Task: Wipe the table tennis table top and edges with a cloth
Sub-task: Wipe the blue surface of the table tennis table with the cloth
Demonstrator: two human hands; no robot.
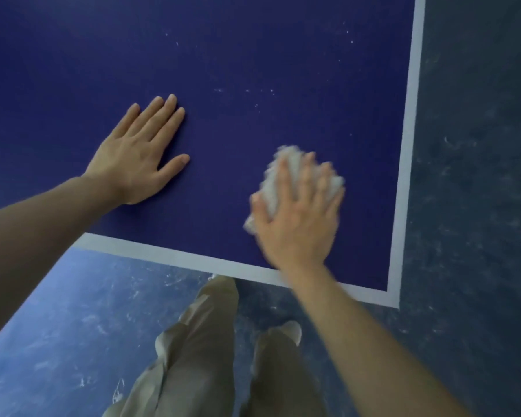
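Worktop: dark blue table tennis top (268, 70), near right corner in view, fills upper frame.
Border: white line (411, 115) along right edge and along near edge, meeting at corner lower right.
Specks: small pale flecks (247, 91) scattered on blue surface, above and between the hands, more toward upper right.
Left hand: left hand (139, 155) flat on worktop, palm down, well apart from the cloth.
Left fingers: fingers (160, 115) straight, close together, thumb spread to the side; released, grasping nothing.
Right hand: right hand (298, 215) on top of cloth, near corner, inside both border lines; motion-blurred.
Right fingers: spread and nearly straight over the cloth, pressing it down; blurred, curl at tips cannot tell.
Cloth: white crumpled cloth (283, 173) on worktop under right hand, sticking out past fingertips and at thumb side.
Cloth position: right part of blue surface, near right border line, not touching it.
Floor: mottled dark blue floor (463, 206) right of and below worktop, with pale scuffs.
Legs: khaki trousers (199, 350) below near edge, light shoe (292, 329) on floor.
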